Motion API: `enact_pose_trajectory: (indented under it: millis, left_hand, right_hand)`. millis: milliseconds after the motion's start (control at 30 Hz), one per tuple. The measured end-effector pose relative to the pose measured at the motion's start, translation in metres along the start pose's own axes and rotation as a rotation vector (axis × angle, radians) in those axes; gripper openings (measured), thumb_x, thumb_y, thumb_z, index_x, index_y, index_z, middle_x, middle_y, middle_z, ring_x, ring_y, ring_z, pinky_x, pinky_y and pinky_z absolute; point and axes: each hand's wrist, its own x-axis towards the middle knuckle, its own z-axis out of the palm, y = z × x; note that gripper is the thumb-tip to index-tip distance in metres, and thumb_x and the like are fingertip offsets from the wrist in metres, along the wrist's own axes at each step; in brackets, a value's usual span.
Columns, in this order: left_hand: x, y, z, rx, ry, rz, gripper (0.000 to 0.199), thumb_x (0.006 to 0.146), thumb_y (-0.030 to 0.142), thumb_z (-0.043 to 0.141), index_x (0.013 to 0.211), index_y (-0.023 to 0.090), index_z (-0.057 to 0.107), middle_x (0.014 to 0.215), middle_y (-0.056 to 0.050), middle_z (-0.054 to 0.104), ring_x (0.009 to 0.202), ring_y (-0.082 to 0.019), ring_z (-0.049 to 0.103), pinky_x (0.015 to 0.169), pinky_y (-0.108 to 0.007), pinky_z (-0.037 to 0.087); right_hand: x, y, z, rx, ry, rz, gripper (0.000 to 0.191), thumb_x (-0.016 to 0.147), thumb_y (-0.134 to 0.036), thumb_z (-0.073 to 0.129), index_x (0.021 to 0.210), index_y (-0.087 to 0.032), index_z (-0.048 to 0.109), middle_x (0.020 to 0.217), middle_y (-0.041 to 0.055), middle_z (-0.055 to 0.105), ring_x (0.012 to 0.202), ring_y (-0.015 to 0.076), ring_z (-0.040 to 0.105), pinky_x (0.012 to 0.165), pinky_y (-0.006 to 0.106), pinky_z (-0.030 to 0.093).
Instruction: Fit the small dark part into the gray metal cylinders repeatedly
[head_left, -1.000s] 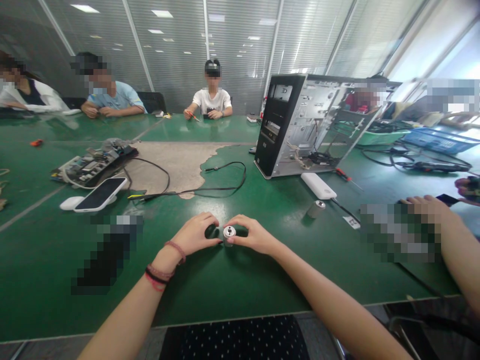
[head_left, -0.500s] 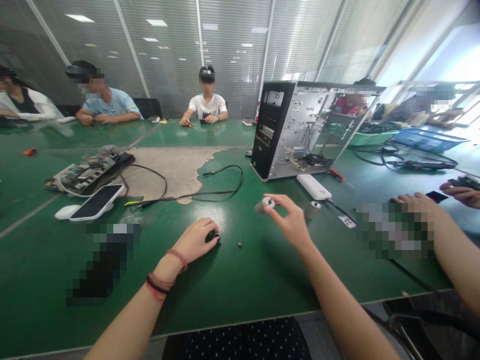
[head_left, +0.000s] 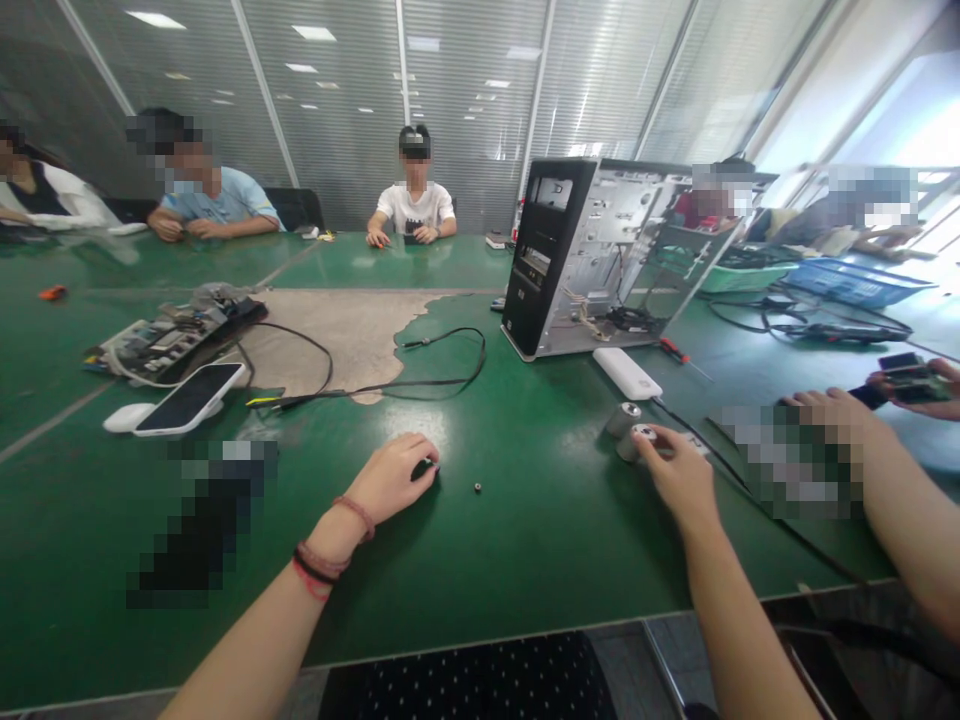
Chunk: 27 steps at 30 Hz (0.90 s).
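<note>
My right hand (head_left: 679, 475) pinches a silver metal cylinder (head_left: 632, 446) between thumb and fingers. Close behind that one stands another silver cylinder (head_left: 622, 415). My left hand (head_left: 394, 477) rests on the green table (head_left: 525, 560), its fingers curled around a small black object (head_left: 424, 468) that shows only in part. Between my hands lies a tiny dark ring-like part (head_left: 478, 488).
An open computer case (head_left: 547, 270) stands beyond my right hand, beside a white power bank (head_left: 626, 374) and a screwdriver (head_left: 675, 350). A phone (head_left: 191, 398), a circuit assembly (head_left: 176, 340) and cables lie left. At right are another person's hands (head_left: 847, 420).
My right hand has moved right with the cylinder, bringing it beside the standing one. My left hand has stayed in place. At the far right, a person's hand has raised a small device.
</note>
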Motion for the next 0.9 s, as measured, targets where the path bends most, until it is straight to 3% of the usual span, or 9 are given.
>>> enact_pose_trajectory:
  millis: [133, 233, 333, 400, 467, 567, 633, 767, 900]
  left_hand:
    - [0.0, -0.001, 0.001, -0.002, 0.01, 0.007, 0.01, 0.083, 0.018, 0.048, 0.086, 0.02, 0.058, 0.087, -0.003, 0.06, 0.084, -0.019, 0.056, 0.078, -0.03, 0.045]
    - [0.0, -0.001, 0.001, -0.028, 0.023, 0.005, 0.011, 0.082, 0.017, 0.049, 0.085, 0.02, 0.059, 0.087, -0.003, 0.06, 0.084, -0.018, 0.056, 0.078, -0.03, 0.045]
    - [0.0, -0.001, 0.001, -0.048, 0.023, -0.003, 0.011, 0.081, 0.016, 0.049, 0.084, 0.02, 0.059, 0.086, -0.003, 0.061, 0.084, -0.018, 0.056, 0.078, -0.03, 0.045]
    - [0.0, 0.0, 0.0, -0.048, 0.018, -0.002, 0.011, 0.081, 0.016, 0.049, 0.084, 0.02, 0.059, 0.086, -0.003, 0.061, 0.083, -0.018, 0.056, 0.078, -0.03, 0.045]
    - [0.0, 0.0, 0.0, -0.037, 0.015, 0.001, 0.011, 0.082, 0.016, 0.049, 0.084, 0.02, 0.059, 0.086, -0.003, 0.06, 0.084, -0.018, 0.056, 0.078, -0.03, 0.045]
    - [0.0, -0.001, 0.0, -0.02, 0.01, 0.005, 0.011, 0.082, 0.016, 0.048, 0.085, 0.02, 0.058, 0.086, -0.003, 0.06, 0.084, -0.019, 0.056, 0.078, -0.03, 0.045]
    - [0.0, -0.001, 0.0, -0.014, 0.007, 0.006, 0.011, 0.082, 0.016, 0.048, 0.085, 0.02, 0.058, 0.086, -0.003, 0.06, 0.084, -0.019, 0.056, 0.077, -0.03, 0.045]
    - [-0.001, 0.0, -0.001, -0.004, 0.006, 0.006, 0.011, 0.083, 0.016, 0.048, 0.085, 0.02, 0.058, 0.086, -0.004, 0.059, 0.084, -0.019, 0.056, 0.076, -0.029, 0.045]
    - [0.0, 0.002, 0.001, 0.012, -0.011, 0.015, 0.01, 0.084, 0.017, 0.047, 0.084, 0.019, 0.057, 0.087, -0.004, 0.059, 0.085, -0.019, 0.056, 0.076, -0.029, 0.045]
  right_hand:
    - [0.001, 0.003, 0.003, -0.001, -0.009, 0.006, 0.049, 0.077, -0.054, 0.049, 0.1, -0.014, 0.066, 0.087, 0.0114, 0.068, 0.079, 0.0254, 0.062, 0.074, 0.038, 0.046]
    - [0.002, -0.001, 0.001, -0.034, 0.049, -0.078, 0.047, 0.078, -0.049, 0.049, 0.105, -0.014, 0.064, 0.096, 0.0131, 0.065, 0.091, 0.028, 0.059, 0.081, 0.042, 0.044]
    - [-0.001, -0.025, -0.006, -0.049, 0.208, -0.235, 0.045, 0.079, -0.042, 0.05, 0.114, -0.014, 0.057, 0.111, 0.0154, 0.059, 0.106, 0.0307, 0.052, 0.091, 0.047, 0.039]
    - [-0.007, -0.053, -0.01, -0.001, 0.236, -0.345, 0.039, 0.081, -0.037, 0.05, 0.114, -0.017, 0.056, 0.112, 0.0141, 0.058, 0.108, 0.0298, 0.05, 0.093, 0.047, 0.037]
    - [-0.017, -0.087, -0.008, 0.083, 0.088, -0.477, 0.028, 0.084, -0.033, 0.05, 0.108, -0.02, 0.058, 0.103, 0.0105, 0.061, 0.102, 0.0264, 0.054, 0.091, 0.043, 0.04]
    - [-0.037, -0.132, 0.008, 0.16, -0.429, -0.725, 0.021, 0.086, -0.027, 0.051, 0.105, -0.022, 0.058, 0.097, 0.0069, 0.061, 0.092, 0.0217, 0.057, 0.082, 0.035, 0.045]
    - [-0.05, -0.152, 0.025, 0.172, -0.629, -0.82, 0.022, 0.084, -0.028, 0.056, 0.104, -0.022, 0.059, 0.099, 0.0076, 0.059, 0.093, 0.022, 0.056, 0.08, 0.035, 0.045]
    - [-0.068, -0.164, 0.054, 0.147, -0.689, -0.856, 0.009, 0.084, -0.025, 0.056, 0.091, -0.02, 0.058, 0.091, 0.0067, 0.058, 0.087, 0.0208, 0.053, 0.077, 0.034, 0.043]
    - [-0.07, -0.155, 0.058, 0.126, -0.681, -0.828, 0.005, 0.087, -0.021, 0.051, 0.087, -0.019, 0.055, 0.088, 0.0059, 0.058, 0.085, 0.0197, 0.051, 0.077, 0.034, 0.042]
